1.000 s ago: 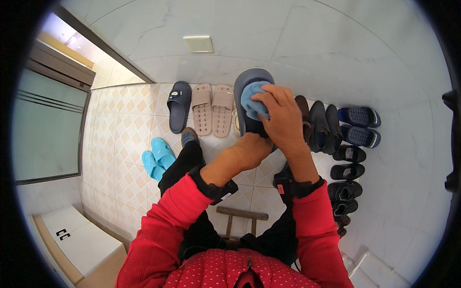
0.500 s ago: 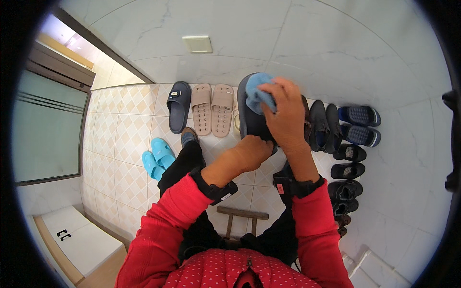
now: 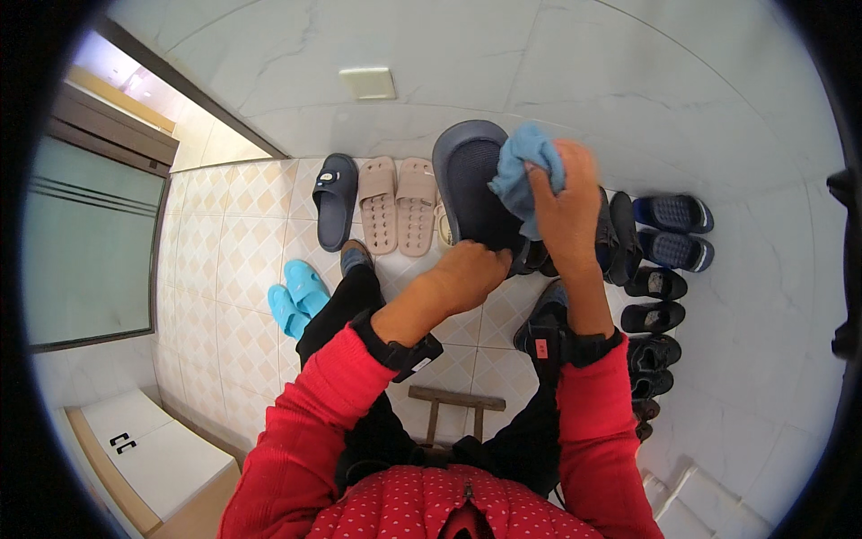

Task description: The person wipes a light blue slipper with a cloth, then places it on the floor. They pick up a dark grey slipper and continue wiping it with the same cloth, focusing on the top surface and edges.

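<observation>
A dark grey slipper (image 3: 462, 166) is held up in front of me, its footbed facing me and its toe end pointing away. My left hand (image 3: 467, 277) is closed around the slipper's near end; the fingertips are partly hidden. In my right hand (image 3: 567, 202) a crumpled light blue cloth (image 3: 528, 175) is gripped between thumb and fingers, just at the slipper's right edge. Whether the cloth touches the slipper I cannot tell. A matching dark grey slipper (image 3: 336, 211) lies on the floor to the left, beside a pair of beige slippers (image 3: 415, 216).
Along the right wall run several dark shoes (image 3: 654, 317) and blue slippers (image 3: 673, 216). Turquoise clogs (image 3: 307, 286) sit on the tiled floor to the left, by my leg. A wooden stool (image 3: 456, 398) shows between my legs. A white cabinet (image 3: 166, 463) stands at lower left.
My right hand has moved right with the cloth, off the slipper's footbed to its right edge. The slipper is raised slightly and more of its footbed shows.
</observation>
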`<state>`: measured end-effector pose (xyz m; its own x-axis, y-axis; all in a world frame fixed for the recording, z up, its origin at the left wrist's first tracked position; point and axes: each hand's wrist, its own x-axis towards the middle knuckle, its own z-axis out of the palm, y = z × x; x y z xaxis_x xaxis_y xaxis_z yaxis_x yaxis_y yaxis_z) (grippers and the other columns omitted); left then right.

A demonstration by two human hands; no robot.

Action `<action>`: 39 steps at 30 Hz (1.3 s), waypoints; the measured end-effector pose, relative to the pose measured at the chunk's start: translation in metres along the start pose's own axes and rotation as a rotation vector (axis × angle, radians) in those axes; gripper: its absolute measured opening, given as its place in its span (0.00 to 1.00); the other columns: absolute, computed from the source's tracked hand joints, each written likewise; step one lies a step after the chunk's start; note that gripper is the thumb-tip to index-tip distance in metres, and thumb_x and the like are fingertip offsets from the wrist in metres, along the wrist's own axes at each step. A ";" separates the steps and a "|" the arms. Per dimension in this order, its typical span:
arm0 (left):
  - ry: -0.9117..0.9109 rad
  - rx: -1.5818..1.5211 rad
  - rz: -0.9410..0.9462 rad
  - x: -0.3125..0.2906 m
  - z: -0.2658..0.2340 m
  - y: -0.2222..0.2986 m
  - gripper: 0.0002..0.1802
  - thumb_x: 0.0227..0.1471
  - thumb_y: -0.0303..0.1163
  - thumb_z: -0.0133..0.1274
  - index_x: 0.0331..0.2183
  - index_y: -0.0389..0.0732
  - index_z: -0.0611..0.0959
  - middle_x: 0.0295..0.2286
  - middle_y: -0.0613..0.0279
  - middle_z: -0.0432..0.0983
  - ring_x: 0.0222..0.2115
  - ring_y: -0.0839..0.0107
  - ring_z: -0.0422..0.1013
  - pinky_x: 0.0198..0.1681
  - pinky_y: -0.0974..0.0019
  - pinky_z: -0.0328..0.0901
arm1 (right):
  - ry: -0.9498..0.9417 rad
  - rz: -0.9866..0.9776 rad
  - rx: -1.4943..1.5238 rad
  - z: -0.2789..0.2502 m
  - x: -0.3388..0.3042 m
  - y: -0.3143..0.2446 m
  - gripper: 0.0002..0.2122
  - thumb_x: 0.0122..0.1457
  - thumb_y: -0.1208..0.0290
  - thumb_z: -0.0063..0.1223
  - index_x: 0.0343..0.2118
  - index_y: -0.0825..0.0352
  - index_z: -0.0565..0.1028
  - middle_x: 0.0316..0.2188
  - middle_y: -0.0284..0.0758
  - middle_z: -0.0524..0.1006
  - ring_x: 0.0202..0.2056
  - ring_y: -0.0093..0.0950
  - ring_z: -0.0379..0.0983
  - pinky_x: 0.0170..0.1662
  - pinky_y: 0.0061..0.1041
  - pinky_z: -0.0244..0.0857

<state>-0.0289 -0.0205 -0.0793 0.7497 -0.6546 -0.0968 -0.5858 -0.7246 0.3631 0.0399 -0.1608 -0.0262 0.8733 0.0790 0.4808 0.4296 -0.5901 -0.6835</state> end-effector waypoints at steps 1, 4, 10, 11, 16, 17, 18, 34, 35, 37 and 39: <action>0.012 0.005 0.008 0.000 -0.001 0.001 0.13 0.40 0.22 0.54 0.33 0.33 0.75 0.23 0.51 0.78 0.28 0.53 0.78 0.31 0.57 0.70 | -0.057 0.029 0.012 0.001 -0.002 0.001 0.11 0.57 0.72 0.55 0.42 0.68 0.73 0.39 0.42 0.74 0.41 0.42 0.72 0.46 0.32 0.65; 0.127 0.032 0.014 0.000 -0.006 -0.001 0.13 0.39 0.22 0.54 0.33 0.34 0.75 0.22 0.52 0.78 0.27 0.53 0.77 0.32 0.57 0.70 | -0.148 0.043 0.005 0.002 -0.007 0.008 0.12 0.58 0.70 0.53 0.43 0.67 0.72 0.40 0.44 0.74 0.41 0.45 0.72 0.45 0.35 0.65; 0.272 0.030 -0.085 0.001 -0.024 -0.007 0.21 0.41 0.20 0.52 0.42 0.29 0.74 0.28 0.46 0.75 0.34 0.50 0.73 0.37 0.54 0.68 | -0.201 0.076 -0.289 -0.016 -0.008 0.030 0.09 0.57 0.73 0.49 0.41 0.66 0.70 0.39 0.44 0.73 0.41 0.48 0.71 0.44 0.42 0.65; 0.311 0.014 -0.104 0.002 -0.027 -0.007 0.21 0.42 0.20 0.53 0.43 0.28 0.73 0.28 0.46 0.75 0.34 0.50 0.72 0.38 0.54 0.68 | -0.243 0.153 -0.377 -0.020 -0.008 0.031 0.09 0.57 0.73 0.49 0.41 0.66 0.70 0.39 0.44 0.73 0.41 0.48 0.71 0.43 0.42 0.65; 0.470 0.000 -0.092 0.005 -0.034 0.000 0.22 0.41 0.19 0.51 0.43 0.31 0.75 0.31 0.46 0.75 0.35 0.52 0.72 0.41 0.56 0.67 | 0.120 0.059 -0.203 -0.025 0.003 0.025 0.10 0.56 0.73 0.51 0.42 0.66 0.72 0.39 0.46 0.72 0.42 0.49 0.70 0.45 0.41 0.64; 0.488 0.013 -0.076 0.005 -0.034 0.002 0.22 0.40 0.17 0.50 0.42 0.32 0.75 0.31 0.47 0.76 0.35 0.54 0.72 0.42 0.58 0.67 | 0.193 -0.003 -0.119 -0.022 0.005 0.021 0.11 0.56 0.73 0.52 0.42 0.66 0.72 0.39 0.46 0.72 0.42 0.48 0.69 0.45 0.41 0.64; 0.468 -0.011 -0.092 0.005 -0.033 0.004 0.22 0.40 0.17 0.50 0.42 0.32 0.75 0.32 0.48 0.76 0.35 0.53 0.72 0.43 0.58 0.66 | 0.145 -0.052 -0.053 -0.018 0.006 0.017 0.11 0.55 0.72 0.53 0.42 0.66 0.73 0.39 0.46 0.72 0.42 0.47 0.69 0.45 0.40 0.64; 0.693 -0.520 -0.336 0.009 -0.033 0.001 0.20 0.51 0.26 0.56 0.45 0.31 0.73 0.36 0.40 0.76 0.37 0.41 0.71 0.40 0.52 0.65 | 0.275 0.216 0.206 -0.021 0.004 0.003 0.11 0.52 0.71 0.57 0.39 0.64 0.73 0.39 0.40 0.70 0.41 0.41 0.70 0.44 0.37 0.65; 0.659 -0.503 -0.299 0.009 -0.035 0.001 0.20 0.50 0.25 0.57 0.45 0.32 0.73 0.36 0.43 0.77 0.35 0.47 0.73 0.40 0.56 0.66 | 0.302 0.130 0.194 -0.020 0.004 0.002 0.12 0.54 0.69 0.59 0.40 0.66 0.73 0.40 0.40 0.71 0.38 0.39 0.72 0.42 0.32 0.66; 0.596 -0.632 -0.266 0.010 -0.035 0.003 0.20 0.50 0.25 0.59 0.45 0.32 0.74 0.36 0.49 0.78 0.34 0.61 0.75 0.39 0.63 0.68 | 0.246 0.092 0.168 -0.017 0.002 0.000 0.13 0.53 0.69 0.60 0.40 0.65 0.73 0.40 0.40 0.72 0.38 0.38 0.72 0.42 0.31 0.67; 0.533 -0.941 -0.272 0.010 -0.034 0.007 0.20 0.50 0.25 0.60 0.45 0.32 0.74 0.37 0.57 0.79 0.35 0.76 0.75 0.38 0.70 0.69 | 0.209 0.062 0.152 -0.015 0.002 -0.001 0.13 0.52 0.71 0.60 0.40 0.65 0.74 0.39 0.40 0.72 0.38 0.37 0.72 0.42 0.30 0.67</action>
<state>-0.0150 -0.0248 -0.0461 0.9861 -0.1593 0.0483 -0.0845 -0.2293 0.9697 0.0376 -0.1720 -0.0166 0.8397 -0.1307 0.5272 0.4197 -0.4599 -0.7825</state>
